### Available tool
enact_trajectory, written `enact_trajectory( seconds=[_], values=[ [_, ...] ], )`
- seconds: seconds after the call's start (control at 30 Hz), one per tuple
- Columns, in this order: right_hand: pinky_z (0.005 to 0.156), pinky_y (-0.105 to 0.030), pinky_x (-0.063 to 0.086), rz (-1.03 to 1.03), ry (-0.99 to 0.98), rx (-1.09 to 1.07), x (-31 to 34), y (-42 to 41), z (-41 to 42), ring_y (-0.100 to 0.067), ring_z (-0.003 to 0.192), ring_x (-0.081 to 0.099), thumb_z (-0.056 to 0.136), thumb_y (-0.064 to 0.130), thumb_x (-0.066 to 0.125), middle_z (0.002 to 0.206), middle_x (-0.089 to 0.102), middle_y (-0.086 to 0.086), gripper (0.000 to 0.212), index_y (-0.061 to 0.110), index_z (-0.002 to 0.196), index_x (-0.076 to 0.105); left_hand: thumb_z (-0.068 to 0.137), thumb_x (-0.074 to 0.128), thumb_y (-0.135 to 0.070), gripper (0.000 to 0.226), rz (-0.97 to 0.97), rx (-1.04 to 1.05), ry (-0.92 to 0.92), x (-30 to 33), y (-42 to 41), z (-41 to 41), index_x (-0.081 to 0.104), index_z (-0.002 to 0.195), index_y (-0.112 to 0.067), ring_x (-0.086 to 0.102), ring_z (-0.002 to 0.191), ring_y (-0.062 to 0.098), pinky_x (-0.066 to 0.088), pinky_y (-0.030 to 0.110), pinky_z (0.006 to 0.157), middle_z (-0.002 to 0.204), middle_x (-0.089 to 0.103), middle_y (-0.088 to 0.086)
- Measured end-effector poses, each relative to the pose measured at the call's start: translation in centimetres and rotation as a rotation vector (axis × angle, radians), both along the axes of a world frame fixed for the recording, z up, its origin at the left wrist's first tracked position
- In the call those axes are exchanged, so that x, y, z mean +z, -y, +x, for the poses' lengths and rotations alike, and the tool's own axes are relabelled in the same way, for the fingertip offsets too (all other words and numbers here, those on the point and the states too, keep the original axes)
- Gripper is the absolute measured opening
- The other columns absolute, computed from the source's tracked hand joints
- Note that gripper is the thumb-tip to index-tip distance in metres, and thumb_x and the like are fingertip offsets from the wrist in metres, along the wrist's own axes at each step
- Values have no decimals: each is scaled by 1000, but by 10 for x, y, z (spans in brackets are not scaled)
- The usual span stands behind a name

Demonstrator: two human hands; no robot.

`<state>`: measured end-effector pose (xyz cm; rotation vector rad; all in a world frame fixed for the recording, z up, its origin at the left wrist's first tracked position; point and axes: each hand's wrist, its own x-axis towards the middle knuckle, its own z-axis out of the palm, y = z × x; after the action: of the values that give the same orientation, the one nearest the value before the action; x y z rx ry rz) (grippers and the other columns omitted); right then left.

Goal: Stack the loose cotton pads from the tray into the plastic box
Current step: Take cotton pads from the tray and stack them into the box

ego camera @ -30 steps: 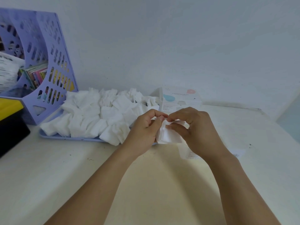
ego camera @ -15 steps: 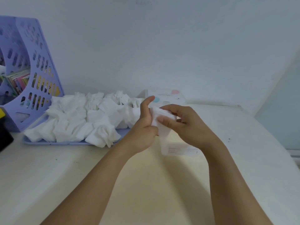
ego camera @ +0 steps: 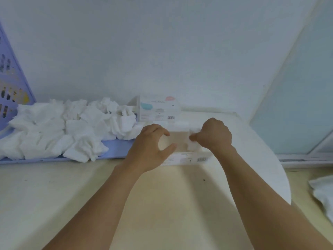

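Two bare forearms reach forward over the pale table (ego camera: 54, 204). The left hand (ego camera: 150, 149) hovers at the near left side of the clear plastic box (ego camera: 182, 141), with its fingers (ego camera: 158, 129) curved and the thumb spread apart from them, so the hand is half open and holds nothing; whether the thumb touches the box wall I cannot tell. The right hand (ego camera: 215, 135) is over the right part of the box, its fingers curled downward, and it pinches a white cotton pad (ego camera: 195, 141) which sits at the right inner side of the box, just under the fingertips. The box has a label with barcodes on its near wall, below both hands. To the left of the left hand's fingers lies the blue tray (ego camera: 111, 150), and on it the loose cotton pads (ego camera: 68, 130) are heaped in a crumpled pile, the nearest ones just beside the left fingers. Behind the fingers of both hands, against the wall, stands a white carton (ego camera: 158, 109) with blue and pink marks. Far to the left of the fingers stands a purple file holder (ego camera: 12, 83). At the right edge, well apart from the right hand, lies a white cloth (ego camera: 322, 193).
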<state>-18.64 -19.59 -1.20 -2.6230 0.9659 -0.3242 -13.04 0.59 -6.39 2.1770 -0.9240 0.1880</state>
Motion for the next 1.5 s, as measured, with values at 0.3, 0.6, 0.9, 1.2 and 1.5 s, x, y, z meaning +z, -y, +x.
enact_trajectory(
  seconds=[0.3,0.6,0.9,1.2,1.5],
  values=[
    [75,-36,39,63,15,7,-14,1,-5,-32,106,57,74,46,79,122,49,-8,83,11,134,34,88,56,-61,42,31,3,-31,-4,-9,-2,65,110,-27,45,107,7,46,32,90,113,47,-17],
    [69,-32,51,495,61,-31,-16,27,12,-29,80,71,76,39,80,101,73,-13,45,5,101,66,91,60,-53,37,2,9,-17,-8,-5,0,65,115,-25,40,108,8,37,24,87,113,45,-14],
    [82,-29,45,161,572,81,38,-36,-21,-16,105,60,77,54,78,120,61,0,64,19,126,56,92,63,-51,38,-185,12,-58,16,-23,3,62,120,-25,50,119,8,42,26,97,125,50,-13],
    [90,-37,56,515,207,648,4,-217,40,-11,96,66,75,37,83,110,69,4,50,17,117,66,82,69,-10,21,-218,524,143,32,-182,26,68,101,-18,62,90,16,51,33,80,96,68,-4],
    [67,-23,38,331,202,609,-39,-244,63,-14,88,61,69,48,86,97,66,3,53,15,104,63,82,55,-24,30,-69,539,173,-4,-196,31,71,107,-17,65,90,26,52,38,84,93,74,-2]
  ],
)
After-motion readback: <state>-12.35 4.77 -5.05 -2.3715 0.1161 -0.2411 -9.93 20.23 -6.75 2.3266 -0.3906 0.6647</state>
